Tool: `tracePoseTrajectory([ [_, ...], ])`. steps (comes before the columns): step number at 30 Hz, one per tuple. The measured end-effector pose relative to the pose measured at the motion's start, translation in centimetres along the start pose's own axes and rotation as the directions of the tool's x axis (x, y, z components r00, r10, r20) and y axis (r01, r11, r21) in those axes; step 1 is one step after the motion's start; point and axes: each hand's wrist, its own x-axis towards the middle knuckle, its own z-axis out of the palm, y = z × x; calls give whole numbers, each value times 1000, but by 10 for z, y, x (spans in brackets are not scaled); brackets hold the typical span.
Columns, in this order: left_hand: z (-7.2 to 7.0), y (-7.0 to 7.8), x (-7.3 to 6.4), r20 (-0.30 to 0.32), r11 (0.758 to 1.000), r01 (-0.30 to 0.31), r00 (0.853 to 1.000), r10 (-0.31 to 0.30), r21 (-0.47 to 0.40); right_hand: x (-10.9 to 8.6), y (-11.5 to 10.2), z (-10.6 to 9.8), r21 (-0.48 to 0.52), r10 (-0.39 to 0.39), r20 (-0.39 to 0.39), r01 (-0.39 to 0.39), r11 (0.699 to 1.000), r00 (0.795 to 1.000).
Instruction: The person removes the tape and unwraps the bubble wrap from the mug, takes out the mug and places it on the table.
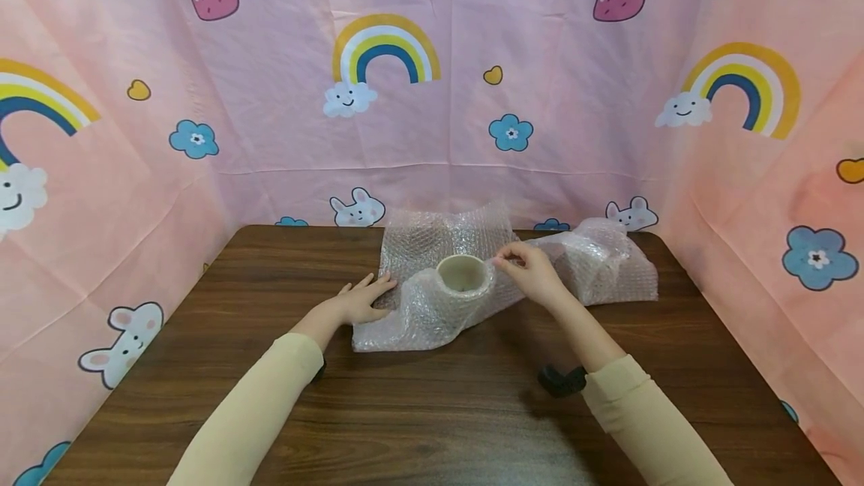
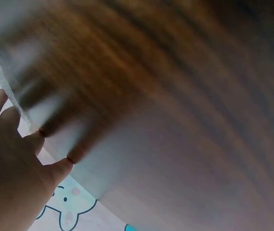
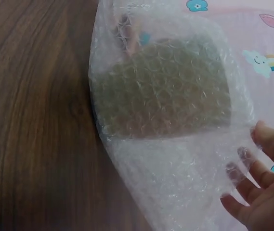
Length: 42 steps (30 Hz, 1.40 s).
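1. Pale container (image 1: 463, 274) upright, bubble wrap (image 1: 432, 313) round it, nr far edge of surface (image 1: 418, 411), abt midway btwn L/R edges.
2. L hand (image 1: 361, 300): fingers spread, touching wrap.
3. R hand (image 1: 535, 274): thumb & fingertip pinching wrap.

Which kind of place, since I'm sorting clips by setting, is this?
Perhaps a small filming booth, though that's a guess: printed cloth hangs on three sides of a wood-grain table, where a pale round vessel stands wrapped in bubble wrap.
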Motion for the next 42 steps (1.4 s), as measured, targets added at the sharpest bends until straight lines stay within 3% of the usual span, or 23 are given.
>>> tracePoseTrajectory([
  [12, 2, -2, 2, 9, 1000, 17, 1000, -17, 6, -13, 19, -5, 261, -17, 7, 15, 965, 1000],
  [18, 5, -6, 4, 7, 1000, 15, 1000, -15, 3, -19, 22, -6, 306, -69, -12, 69, 950, 998],
  [22, 5, -8, 5, 10, 1000, 23, 1000, -23, 0, -23, 22, -8, 315, -43, 1, 40, 948, 999],
  [25, 6, -10, 6, 8, 1000, 25, 1000, -25, 0, -24, 19, -10, 256, 32, -13, -28, 966, 999],
  [29, 8, -14, 8, -1, 1000, 23, 1000, -23, 1, -21, 9, -9, 80, 123, -30, -121, 989, 992],
  [35, 7, -11, 6, -13, 1000, 23, 1000, -23, 2, -19, -3, -2, -149, 165, 20, -160, 976, 986],
  [42, 3, -3, 2, 0, 1000, 29, 1000, -29, 10, -21, -4, 4, -178, 223, 88, -205, 963, 971],
])
